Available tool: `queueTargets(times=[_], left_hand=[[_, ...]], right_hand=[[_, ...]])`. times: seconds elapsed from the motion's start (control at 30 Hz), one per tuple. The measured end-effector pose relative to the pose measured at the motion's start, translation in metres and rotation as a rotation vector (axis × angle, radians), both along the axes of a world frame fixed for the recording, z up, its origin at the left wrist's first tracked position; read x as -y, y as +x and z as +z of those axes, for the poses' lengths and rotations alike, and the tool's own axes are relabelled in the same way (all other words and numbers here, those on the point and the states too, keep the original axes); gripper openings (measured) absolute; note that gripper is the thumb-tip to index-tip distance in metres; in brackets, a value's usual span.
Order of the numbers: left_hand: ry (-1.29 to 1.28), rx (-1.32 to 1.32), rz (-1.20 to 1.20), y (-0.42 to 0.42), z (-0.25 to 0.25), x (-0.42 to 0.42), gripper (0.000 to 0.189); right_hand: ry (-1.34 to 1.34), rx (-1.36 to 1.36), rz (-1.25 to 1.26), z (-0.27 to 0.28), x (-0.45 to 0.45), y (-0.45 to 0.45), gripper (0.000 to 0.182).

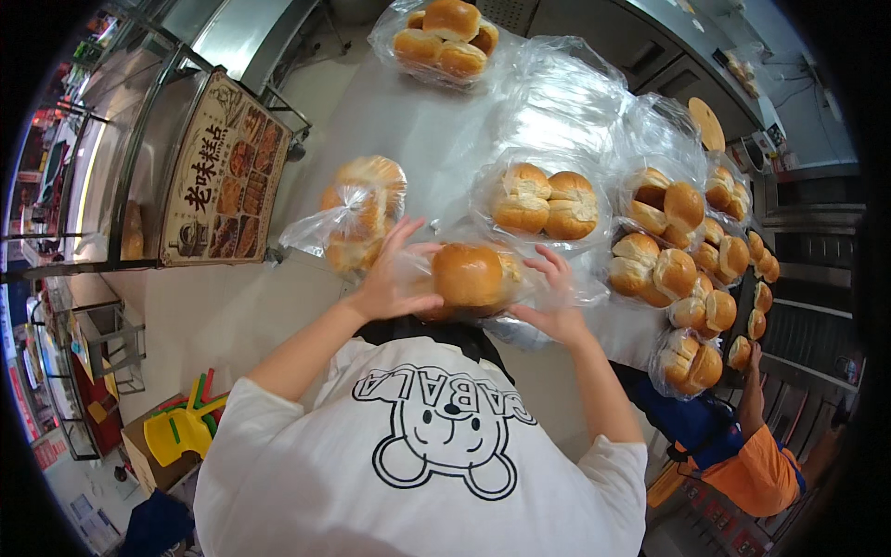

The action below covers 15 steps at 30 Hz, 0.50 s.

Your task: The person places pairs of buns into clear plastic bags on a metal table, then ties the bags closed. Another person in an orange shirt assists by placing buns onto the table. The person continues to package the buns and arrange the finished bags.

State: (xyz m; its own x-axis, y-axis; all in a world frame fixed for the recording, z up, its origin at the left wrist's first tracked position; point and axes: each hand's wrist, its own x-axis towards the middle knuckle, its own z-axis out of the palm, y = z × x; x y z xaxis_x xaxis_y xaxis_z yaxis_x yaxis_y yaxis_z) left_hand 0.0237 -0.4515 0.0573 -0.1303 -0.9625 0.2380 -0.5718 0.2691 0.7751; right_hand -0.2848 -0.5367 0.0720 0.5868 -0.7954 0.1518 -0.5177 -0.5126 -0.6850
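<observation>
A clear plastic bag of glossy golden buns [466, 275] is between my hands at the near edge of the metal table, partly blurred. My left hand [390, 278] grips its left side, thumb in front and a finger behind. At the other side, my right hand [557, 299] has its fingers spread by loose plastic film; whether it grips the film is unclear. Just beyond my left hand lies a knotted bag of buns [362, 209], its gathered neck facing me. Another bag of buns [545, 202] rests beyond the right hand.
Flat clear plastic bags [564, 90] lie on the metal table [445, 129]. One bagged bun group [449, 42] sits at the far end; several more [654, 271] crowd the right. A co-worker's hand [754, 358] touches a bun there. A sign board [226, 177] stands left.
</observation>
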Motion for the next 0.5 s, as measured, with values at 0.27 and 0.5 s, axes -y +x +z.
queueTargets(times=[0.27, 0.5], left_hand=[[-0.273, 0.378, -0.596, 0.048, 0.006, 0.005, 0.016], [-0.188, 0.077, -0.813, 0.028, -0.022, -0.042, 0.034]], right_hand=[[-0.258, -0.181, 0.486, -0.011, 0.012, -0.029, 0.013], [-0.363, -0.044, 0.631, -0.035, -0.07, -0.053, 0.023]])
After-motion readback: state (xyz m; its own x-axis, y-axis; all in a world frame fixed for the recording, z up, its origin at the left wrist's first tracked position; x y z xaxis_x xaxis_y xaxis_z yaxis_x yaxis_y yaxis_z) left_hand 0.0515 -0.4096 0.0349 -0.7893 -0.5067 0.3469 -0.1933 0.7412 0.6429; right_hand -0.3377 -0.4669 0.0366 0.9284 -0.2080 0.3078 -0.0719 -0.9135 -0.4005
